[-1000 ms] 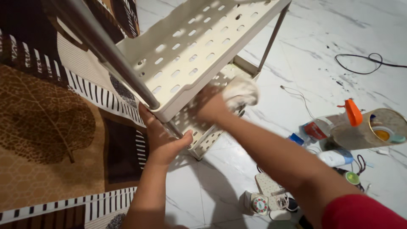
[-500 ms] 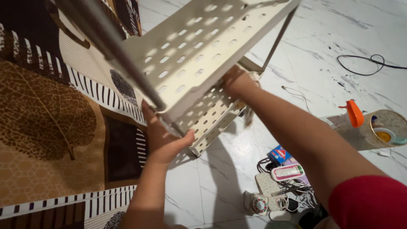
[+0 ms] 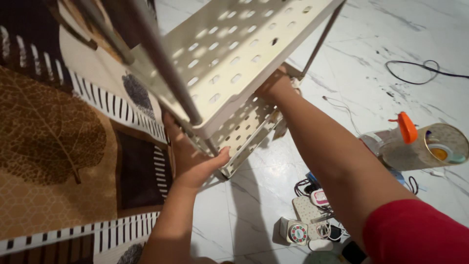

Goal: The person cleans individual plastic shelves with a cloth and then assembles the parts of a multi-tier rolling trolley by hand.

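The rack (image 3: 229, 58) is a cream plastic shelf unit with rows of slotted holes in its trays, joined by thin grey metal posts. It is tipped at an angle, its upper tray close to the camera and its lower tray (image 3: 244, 132) below, a corner near the marble floor. It stands beside a brown leaf-patterned rug and is held at its lower tray.

Two hands are in view, the left hand (image 3: 193, 161) and the right hand (image 3: 274, 84), on one cream plastic rack (image 3: 229, 54) with two perforated shelves visible. One patterned rug (image 3: 53, 146) lies on the floor. One black cable (image 3: 415, 68), one orange-capped bottle (image 3: 407, 128), one round tin (image 3: 442, 146) and one small round dial gadget (image 3: 296, 232) are countable; the tangled clutter beside the gadget is not.
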